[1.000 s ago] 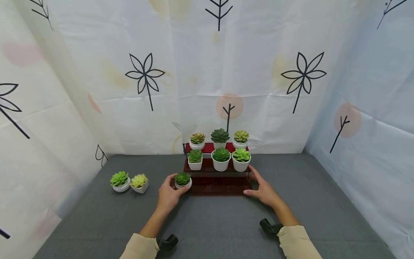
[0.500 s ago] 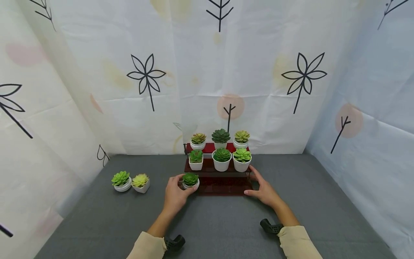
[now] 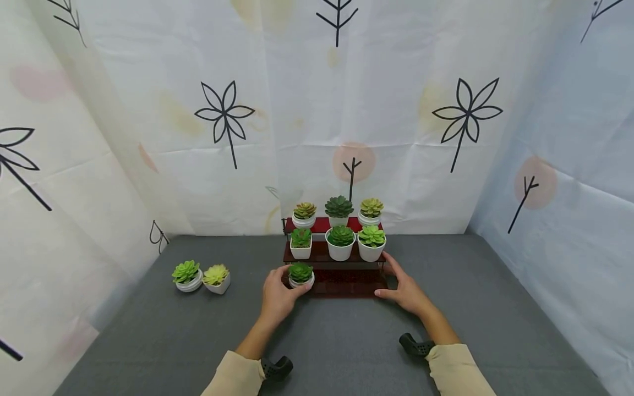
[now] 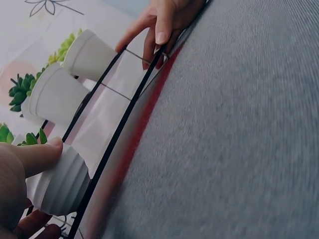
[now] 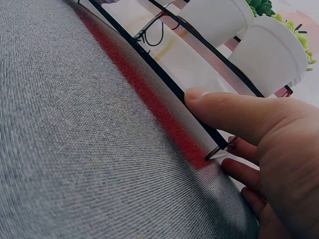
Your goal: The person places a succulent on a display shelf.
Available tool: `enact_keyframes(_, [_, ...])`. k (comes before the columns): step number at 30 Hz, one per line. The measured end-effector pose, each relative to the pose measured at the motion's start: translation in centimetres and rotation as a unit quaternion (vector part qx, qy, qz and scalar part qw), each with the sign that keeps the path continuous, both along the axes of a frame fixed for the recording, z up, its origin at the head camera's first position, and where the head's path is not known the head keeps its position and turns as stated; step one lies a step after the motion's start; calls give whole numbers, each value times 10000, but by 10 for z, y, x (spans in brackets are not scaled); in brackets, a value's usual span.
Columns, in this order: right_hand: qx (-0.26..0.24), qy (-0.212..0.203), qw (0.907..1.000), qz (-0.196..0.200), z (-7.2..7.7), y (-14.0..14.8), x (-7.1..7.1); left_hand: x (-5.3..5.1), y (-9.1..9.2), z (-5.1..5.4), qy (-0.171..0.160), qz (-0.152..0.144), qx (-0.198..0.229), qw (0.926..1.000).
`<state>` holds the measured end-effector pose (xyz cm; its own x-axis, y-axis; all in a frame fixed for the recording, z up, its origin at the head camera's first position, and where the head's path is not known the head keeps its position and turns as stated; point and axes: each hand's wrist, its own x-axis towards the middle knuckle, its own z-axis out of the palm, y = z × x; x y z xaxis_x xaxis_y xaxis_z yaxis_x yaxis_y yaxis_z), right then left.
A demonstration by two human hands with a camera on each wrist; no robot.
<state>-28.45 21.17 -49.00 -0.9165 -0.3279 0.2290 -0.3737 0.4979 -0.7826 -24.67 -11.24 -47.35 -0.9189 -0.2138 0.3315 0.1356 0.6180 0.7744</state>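
Note:
My left hand [image 3: 278,294] grips a small succulent in a ribbed white pot [image 3: 301,274], thumb on the near side. In the left wrist view the ribbed pot [image 4: 62,179] is at the black front edge of the lowest tier; I cannot tell whether it bears on the shelf. The dark red three-tier plant stand [image 3: 346,284] has its right end held by my right hand [image 3: 408,291]. In the right wrist view the thumb [image 5: 224,107] presses the black front rail, with the fingers around the end. Several potted succulents [image 3: 340,243] occupy the upper two tiers.
Two more potted succulents, one in a round ribbed pot [image 3: 188,276] and one in an angular white pot [image 3: 217,279], are at the left on the grey tabletop [image 3: 346,341]. A patterned white cloth [image 3: 297,110] hangs behind and along both sides.
My left hand has moved right with the potted succulent, from the lowest tier's left end to over its left part. My right hand has stayed at the stand's right end.

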Motion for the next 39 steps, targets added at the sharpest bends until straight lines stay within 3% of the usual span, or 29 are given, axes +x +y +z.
enact_keyframes(10, [52, -11, 10000, -10, 0, 1, -2, 2, 16, 4, -101, 236, -411, 9988])
enact_keyframes(29, [78, 28, 10000, -19, 1, 0, -1, -5, 34, 1, -142, 5, -456, 9989])
enact_keyframes(39, [58, 66, 10000, 33, 0, 1, -2, -3, 48, 4, -102, -137, -374, 9992])
